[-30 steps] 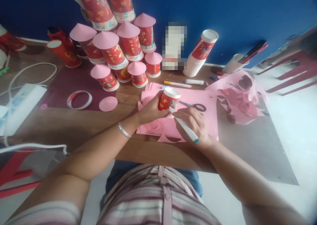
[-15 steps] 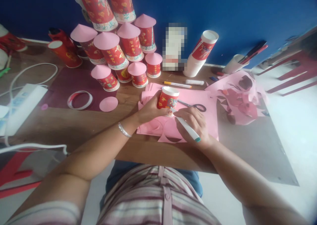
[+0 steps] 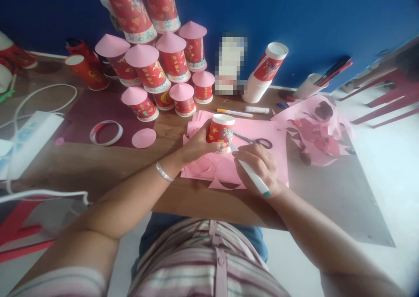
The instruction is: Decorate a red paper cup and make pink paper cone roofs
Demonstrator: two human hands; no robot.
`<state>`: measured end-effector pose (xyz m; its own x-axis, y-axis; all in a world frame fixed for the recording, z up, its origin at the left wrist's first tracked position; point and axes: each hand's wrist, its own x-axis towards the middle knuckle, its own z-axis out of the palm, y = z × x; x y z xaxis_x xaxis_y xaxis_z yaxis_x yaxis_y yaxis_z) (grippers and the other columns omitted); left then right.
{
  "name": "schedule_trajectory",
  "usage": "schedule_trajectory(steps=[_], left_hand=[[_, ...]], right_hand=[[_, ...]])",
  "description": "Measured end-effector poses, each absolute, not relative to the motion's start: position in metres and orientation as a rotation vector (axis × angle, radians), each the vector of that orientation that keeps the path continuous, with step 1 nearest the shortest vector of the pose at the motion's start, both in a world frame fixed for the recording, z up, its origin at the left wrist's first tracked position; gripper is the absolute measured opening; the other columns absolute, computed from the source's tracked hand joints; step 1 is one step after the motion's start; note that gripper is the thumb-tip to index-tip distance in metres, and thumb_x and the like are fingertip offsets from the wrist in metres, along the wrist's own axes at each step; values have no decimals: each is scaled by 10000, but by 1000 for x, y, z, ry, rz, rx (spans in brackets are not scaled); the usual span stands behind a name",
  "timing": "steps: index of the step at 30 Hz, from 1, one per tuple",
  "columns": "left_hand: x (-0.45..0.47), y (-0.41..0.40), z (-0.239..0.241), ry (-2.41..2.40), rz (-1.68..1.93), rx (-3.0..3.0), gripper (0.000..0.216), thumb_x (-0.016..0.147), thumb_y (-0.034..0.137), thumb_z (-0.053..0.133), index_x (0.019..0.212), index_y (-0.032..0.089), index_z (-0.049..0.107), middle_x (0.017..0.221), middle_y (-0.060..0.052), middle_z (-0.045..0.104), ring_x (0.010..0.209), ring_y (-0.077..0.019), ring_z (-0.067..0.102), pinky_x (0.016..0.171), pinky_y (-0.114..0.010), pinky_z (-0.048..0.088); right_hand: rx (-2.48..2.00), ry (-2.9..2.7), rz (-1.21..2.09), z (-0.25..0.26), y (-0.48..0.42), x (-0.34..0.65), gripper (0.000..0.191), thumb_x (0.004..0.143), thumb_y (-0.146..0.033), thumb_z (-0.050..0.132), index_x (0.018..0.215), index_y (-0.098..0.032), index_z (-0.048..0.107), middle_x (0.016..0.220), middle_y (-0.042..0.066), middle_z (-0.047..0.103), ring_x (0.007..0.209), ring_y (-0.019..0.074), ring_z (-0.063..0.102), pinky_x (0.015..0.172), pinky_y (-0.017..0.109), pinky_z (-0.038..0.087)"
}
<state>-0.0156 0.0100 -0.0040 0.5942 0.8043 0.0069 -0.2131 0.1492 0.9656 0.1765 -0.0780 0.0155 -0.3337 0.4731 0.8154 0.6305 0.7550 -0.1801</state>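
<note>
- The step in hand is judged to be decoration: the white lower band of 1 red cup (image 3: 215, 133) appears to be drawn on with 1 white marker (image 3: 250, 173).
- The cup is held in front of the body, over the pink paper (image 3: 275, 133) on the table (image 3: 124, 168); whether its base is rested on the sheets cannot be told.
- The cup is clamped by the left hand (image 3: 198, 146), with the thumb laid across the low front; the other fingers are mostly hidden behind it.
- The marker is gripped by the right hand (image 3: 260, 162), its fingers closed around the barrel.
- The cup is kept nearly upright, with its long axis close to vertical and its white round end turned up.
- The marker is slanted: its tip is pointed up-left at the cup's lower right edge, and its green end is directed down-right, towards the right wrist. Contact of the tip cannot be confirmed.
- For a next stroke, a steady cup and light tip pressure would be called for, with the cup turned slightly if a bare part of the band is to be reached.
- The scissors (image 3: 263, 143) are laid on the paper, just beside the cup.
</note>
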Motion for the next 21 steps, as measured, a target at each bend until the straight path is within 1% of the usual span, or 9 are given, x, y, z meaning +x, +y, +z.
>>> schedule_trajectory(steps=[4,9,13,18,21], left_hand=[[-17,9,-5,601,801,1195,593,711,312,886,1172,203,530,1001,-32,630,842,-141,605,710,-267,518],[-18,9,-5,574,789,1178,556,727,300,891,1164,203,561,984,-28,634,846,-138,609,718,-262,519],[-17,10,-5,524,782,1111,508,725,310,882,1117,194,581,937,-23,639,831,-146,618,725,-282,522],[-17,9,-6,539,764,1090,528,724,320,877,1145,218,575,982,-26,653,874,-163,632,765,-310,533],[-17,8,-4,537,771,1086,487,737,324,857,1122,216,577,983,-31,658,877,-167,637,768,-312,531]], right_hand=[[-853,-1975,-200,12,-78,177,356,932,-65,602,1248,-228,587,944,46,722,762,174,691,649,320,564],[-809,-1987,-178,10,-79,177,373,923,-48,605,1264,-196,584,972,76,725,786,189,693,664,339,573],[-791,-1981,-135,10,-81,178,375,930,-64,606,1276,-208,592,1001,77,730,832,199,715,704,348,597],[-792,-2032,-69,9,-81,179,377,943,-78,584,1293,-218,590,1045,88,755,893,213,743,749,363,618],[-790,-2045,-57,10,-80,180,348,945,-87,584,1275,-197,597,1081,117,767,943,232,763,771,377,632]])
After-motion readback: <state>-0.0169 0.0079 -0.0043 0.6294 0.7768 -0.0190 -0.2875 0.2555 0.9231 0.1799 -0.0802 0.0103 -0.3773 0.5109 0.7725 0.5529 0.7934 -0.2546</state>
